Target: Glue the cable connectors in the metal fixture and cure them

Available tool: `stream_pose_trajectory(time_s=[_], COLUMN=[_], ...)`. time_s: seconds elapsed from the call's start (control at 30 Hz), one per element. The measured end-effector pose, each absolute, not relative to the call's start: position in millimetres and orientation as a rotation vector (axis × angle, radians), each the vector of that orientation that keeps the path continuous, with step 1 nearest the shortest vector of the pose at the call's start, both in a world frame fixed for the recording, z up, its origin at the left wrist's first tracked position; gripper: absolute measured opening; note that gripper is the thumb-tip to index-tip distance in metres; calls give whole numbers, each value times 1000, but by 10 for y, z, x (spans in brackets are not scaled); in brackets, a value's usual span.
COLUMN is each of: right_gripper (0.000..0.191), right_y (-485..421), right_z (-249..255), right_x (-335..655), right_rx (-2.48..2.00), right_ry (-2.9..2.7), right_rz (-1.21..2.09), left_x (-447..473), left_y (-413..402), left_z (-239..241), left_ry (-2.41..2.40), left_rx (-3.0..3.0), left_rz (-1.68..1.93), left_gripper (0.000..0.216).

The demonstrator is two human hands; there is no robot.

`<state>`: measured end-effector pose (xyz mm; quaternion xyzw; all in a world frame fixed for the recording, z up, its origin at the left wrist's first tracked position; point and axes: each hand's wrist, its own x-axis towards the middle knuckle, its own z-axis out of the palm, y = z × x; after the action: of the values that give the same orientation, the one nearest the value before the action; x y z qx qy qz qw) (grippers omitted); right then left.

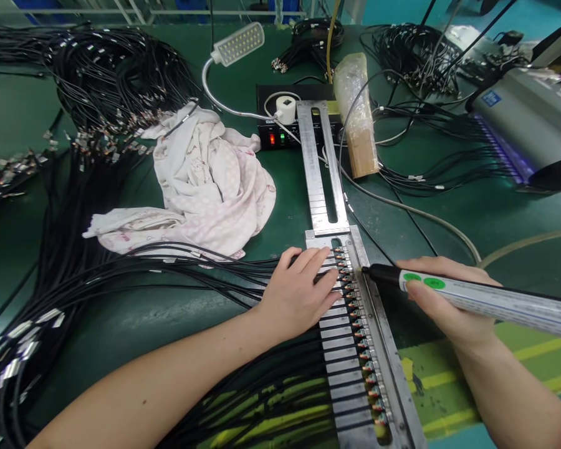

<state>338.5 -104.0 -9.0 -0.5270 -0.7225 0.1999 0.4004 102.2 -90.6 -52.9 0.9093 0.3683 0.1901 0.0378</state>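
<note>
Workbench [290,193], green-topped, is spreading beneath both hands. Black cables [206,272] are running in from the left hand's outer side and passing under it. A long metal fixture [382,340] is lying under the left fingertips and extending back toward the wearer, apparently keeping the cables parallel. A crumpled pale cloth [215,181] is lying ahead of the left forearm. The left hand [292,290] is resting palm down, half open, fingers slightly bent and parted, touching cables and fixture, seemingly to steady them. The right hand [453,305] is gripping a marker-like pen [486,298] between thumb and fingers, pointing its dark tip leftward, probably for fine control. Small cable ends [365,355] are sitting in a row between the hands; whether the tip is touching anything, I cannot tell.
</note>
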Motion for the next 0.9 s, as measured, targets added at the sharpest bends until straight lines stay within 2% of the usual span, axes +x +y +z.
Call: stream_pose_trajectory(time_s=[0.43,0.9], right_gripper=[12,14], right_y=[-1048,-1024], right_z=[-39,-69], right_x=[3352,3341], right_rx=[-1250,-1239], right_ry=[-1883,-1921], right_rz=[519,487], left_x=[1022,1023], left_y=[-904,-901], left_z=[-527,-517], left_ry=[1135,1138], left_rx=[2801,2785], left_rz=[571,566], left_gripper=[28,29])
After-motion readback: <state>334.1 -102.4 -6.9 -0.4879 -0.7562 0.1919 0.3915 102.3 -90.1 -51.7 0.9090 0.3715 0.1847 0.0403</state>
